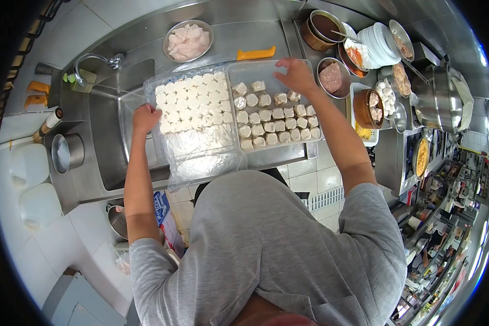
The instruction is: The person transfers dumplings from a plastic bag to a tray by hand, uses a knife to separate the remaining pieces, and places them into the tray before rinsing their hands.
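Note:
My left hand (146,118) is closed at the left edge of a tray lined with clear plastic film (201,149). What its fingers hold is hidden. Rows of white, round-edged pieces (193,100) fill the upper part of that tray. Above the top right part of a second, translucent tray (250,70) is my right hand (296,76), its thumb and fingers apart and nothing visible in them. Small pale pieces with brownish sides (277,125) stand there in rows, with a few more scattered higher up.
A yellow-handled knife (256,53) lies behind the trays, near a bowl of pale raw meat (188,41). To the left is a sink (111,130) with a tap (98,62). Minced meat in a bowl (331,79), stacked white plates (372,46) and a wooden steamer (364,108) stand at right.

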Demonstrator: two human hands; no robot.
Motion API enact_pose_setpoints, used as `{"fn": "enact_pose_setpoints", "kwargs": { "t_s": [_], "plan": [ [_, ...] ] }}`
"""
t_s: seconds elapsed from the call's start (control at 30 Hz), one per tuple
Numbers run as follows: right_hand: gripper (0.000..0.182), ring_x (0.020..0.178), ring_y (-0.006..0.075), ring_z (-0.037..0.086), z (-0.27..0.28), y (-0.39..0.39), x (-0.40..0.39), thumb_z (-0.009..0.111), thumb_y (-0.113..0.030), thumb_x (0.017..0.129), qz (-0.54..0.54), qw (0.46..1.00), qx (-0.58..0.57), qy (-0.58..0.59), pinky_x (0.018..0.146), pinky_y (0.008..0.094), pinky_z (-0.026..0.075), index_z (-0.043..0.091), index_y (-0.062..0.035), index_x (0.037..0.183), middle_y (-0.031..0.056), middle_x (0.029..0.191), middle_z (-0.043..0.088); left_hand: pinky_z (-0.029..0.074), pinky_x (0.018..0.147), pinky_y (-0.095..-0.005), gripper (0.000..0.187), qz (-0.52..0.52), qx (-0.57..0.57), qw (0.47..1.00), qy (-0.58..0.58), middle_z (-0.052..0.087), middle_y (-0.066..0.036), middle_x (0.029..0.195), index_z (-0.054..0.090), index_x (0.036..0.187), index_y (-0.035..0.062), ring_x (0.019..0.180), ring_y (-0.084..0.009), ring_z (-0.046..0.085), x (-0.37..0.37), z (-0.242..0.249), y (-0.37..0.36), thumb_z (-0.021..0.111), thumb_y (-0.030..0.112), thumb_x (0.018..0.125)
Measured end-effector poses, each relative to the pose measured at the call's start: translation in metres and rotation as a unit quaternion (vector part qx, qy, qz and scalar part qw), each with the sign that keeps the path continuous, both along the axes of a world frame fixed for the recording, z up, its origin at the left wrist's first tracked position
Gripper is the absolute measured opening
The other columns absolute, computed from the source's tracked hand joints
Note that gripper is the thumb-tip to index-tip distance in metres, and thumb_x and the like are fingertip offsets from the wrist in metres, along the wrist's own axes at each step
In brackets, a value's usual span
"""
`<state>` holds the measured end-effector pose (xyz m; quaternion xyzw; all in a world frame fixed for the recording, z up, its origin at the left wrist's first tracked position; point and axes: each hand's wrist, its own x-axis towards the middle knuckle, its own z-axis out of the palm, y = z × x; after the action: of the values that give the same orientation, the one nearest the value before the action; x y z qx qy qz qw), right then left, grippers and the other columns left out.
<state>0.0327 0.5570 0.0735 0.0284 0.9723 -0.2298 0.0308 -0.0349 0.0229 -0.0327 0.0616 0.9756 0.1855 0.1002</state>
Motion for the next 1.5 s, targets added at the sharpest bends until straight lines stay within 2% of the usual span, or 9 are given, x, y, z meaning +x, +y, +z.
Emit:
{"fn": "enact_pose_setpoints", "kwargs": {
  "t_s": [0.03, 0.13, 0.23, 0.43, 0.6, 0.97, 1.1, 1.23, 1.5],
  "plan": [
    [0.037, 0.103, 0.0367, 0.071, 0.0, -0.001, 0.002, 0.081, -0.031, 0.083, 0.001, 1.0, -0.009, -0.001, 0.097, 0.045, 0.055, 0.077, -0.0087, 0.112, 0.0187, 0.111, 0.074, 0.054, 0.057, -0.0257, 0.017, -0.048, -0.049, 0.995, 0.076, 0.065, -0.003, 0.069, 0.07, 0.088, 0.0064, 0.058, -0.014, 0.063, 0.0, -0.003, -0.001, 0.075, 0.023, 0.085],
    [0.037, 0.1, 0.0369, 0.072, 0.0, -0.004, 0.007, 0.081, -0.031, 0.084, 0.016, 0.999, -0.007, 0.027, 0.095, 0.045, 0.055, 0.077, -0.0078, 0.112, 0.019, 0.108, 0.075, 0.054, 0.058, -0.0264, 0.015, 0.18, 0.247, 0.935, -0.182, 0.064, -0.002, 0.071, 0.07, 0.09, 0.0071, 0.059, -0.0115, 0.062, 0.01, 0.015, -0.004, 0.074, 0.022, 0.088],
    [0.038, 0.099, 0.037, 0.072, 0.0, -0.01, 0.012, 0.082, -0.031, 0.083, 0.011, 1.0, -0.022, 0.018, 0.094, 0.0447, 0.056, 0.077, -0.0069, 0.112, 0.0192, 0.109, 0.075, 0.054, 0.058, -0.0259, 0.013, 0.207, 0.38, 0.873, -0.227, 0.066, -0.001, 0.076, 0.071, 0.095, 0.0075, 0.063, -0.0088, 0.061, 0.0, 0.022, -0.029, 0.074, 0.02, 0.09],
    [0.036, 0.097, 0.0256, 0.074, 0.014, -0.081, 0.039, 0.081, -0.029, 0.089, 0.055, 0.973, -0.221, -0.03, 0.086, 0.0368, 0.059, 0.076, -0.0044, 0.114, 0.0158, 0.109, 0.076, 0.048, 0.058, -0.0225, 0.005, 0.056, 0.45, 0.878, -0.151, 0.06, 0.008, 0.076, 0.07, 0.093, 0.0106, 0.065, -0.0031, 0.056, 0.038, 0.101, 0.041, 0.073, 0.014, 0.093],
    [0.036, 0.089, 0.0165, 0.072, 0.015, -0.155, 0.075, 0.071, -0.022, 0.1, -0.017, 0.752, -0.643, -0.142, 0.077, 0.032, 0.06, 0.071, 0.0038, 0.125, 0.0102, 0.101, 0.076, 0.043, 0.057, -0.0201, 0.008, -0.075, 0.435, 0.883, -0.161, 0.062, 0.008, 0.08, 0.071, 0.097, 0.0067, 0.068, -0.0008, 0.052, 0.081, 0.11, 0.141, 0.077, 0.005, 0.092],
    [0.02, 0.076, 0.0135, 0.072, -0.016, -0.052, 0.118, 0.075, -0.006, 0.094, -0.162, 0.796, -0.583, -0.015, 0.066, 0.0249, 0.059, 0.074, 0.0074, 0.109, 0.0111, 0.093, 0.077, 0.053, 0.068, -0.0229, 0.03, -0.165, 0.377, 0.898, -0.154, 0.071, 0.0, 0.086, 0.072, 0.112, 0.0023, 0.073, -0.0053, 0.061, 0.095, 0.121, 0.276, 0.083, 0.006, 0.085],
    [0.017, 0.076, 0.0236, 0.076, -0.013, 0.021, 0.12, 0.077, -0.012, 0.089, -0.202, 0.945, -0.247, 0.069, 0.069, 0.0346, 0.06, 0.077, 0.001, 0.101, 0.0151, 0.087, 0.078, 0.058, 0.078, -0.0374, 0.051, -0.28, 0.22, 0.934, -0.02, 0.073, -0.011, 0.096, 0.07, 0.12, 0.0054, 0.085, -0.0241, 0.071, 0.07, 0.117, 0.334, 0.087, 0.029, 0.078],
    [0.021, 0.073, 0.0204, 0.075, -0.034, 0.059, 0.114, 0.078, -0.015, 0.087, -0.152, 0.974, -0.065, 0.154, 0.07, 0.0364, 0.059, 0.078, -0.0021, 0.103, 0.0135, 0.081, 0.076, 0.055, 0.089, -0.0464, 0.057, -0.358, 0.043, 0.931, 0.046, 0.071, -0.016, 0.108, 0.069, 0.124, 0.0093, 0.102, -0.0332, 0.069, 0.069, 0.094, 0.411, 0.085, 0.034, 0.075],
    [0.02, 0.073, 0.0244, 0.076, -0.042, 0.071, 0.122, 0.076, -0.012, 0.087, -0.252, 0.935, -0.234, 0.086, 0.069, 0.0356, 0.06, 0.078, -0.001, 0.102, 0.0155, 0.084, 0.077, 0.056, 0.089, -0.0472, 0.039, -0.375, 0.048, 0.926, -0.016, 0.07, -0.021, 0.11, 0.074, 0.107, 0.0059, 0.103, -0.0368, 0.07, 0.057, 0.045, 0.46, 0.082, 0.024, 0.073]
  ]
}}
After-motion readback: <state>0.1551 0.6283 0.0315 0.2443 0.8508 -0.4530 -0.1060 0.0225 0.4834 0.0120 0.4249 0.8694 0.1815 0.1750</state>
